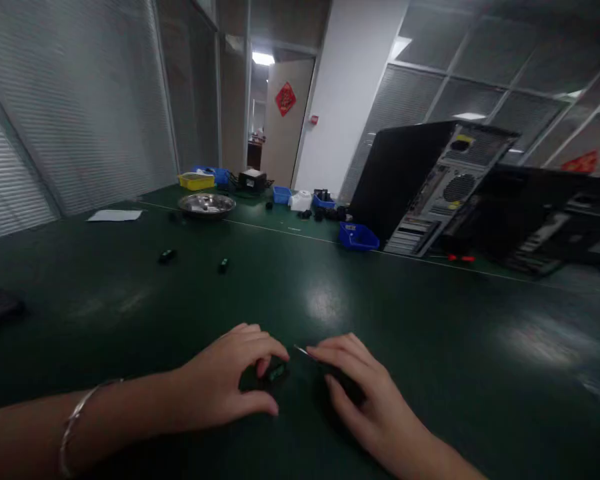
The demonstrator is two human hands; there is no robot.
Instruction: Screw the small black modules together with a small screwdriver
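Observation:
My left hand (237, 373), with a silver bracelet (73, 420) on its wrist, is on the green table. Its thumb and fingers are apart in a curve, around a small black part with green on it (277, 372). The index fingertip is close to this part; whether it touches cannot be made out. To the right, my right hand (355, 383) has its fingers closed on a thin tool with a shiny metal tip (303, 351). The tip points left, towards the part. The tool's handle is mostly hidden beneath the fingers, so its kind is unclear.
Two similar small black parts lie further off, a left one (167, 255) and a right one (223, 265). Behind them are a round metal tray (207, 215), white paper (114, 215) and a blue bin (359, 245). A black computer tower (405, 173) stands at the right.

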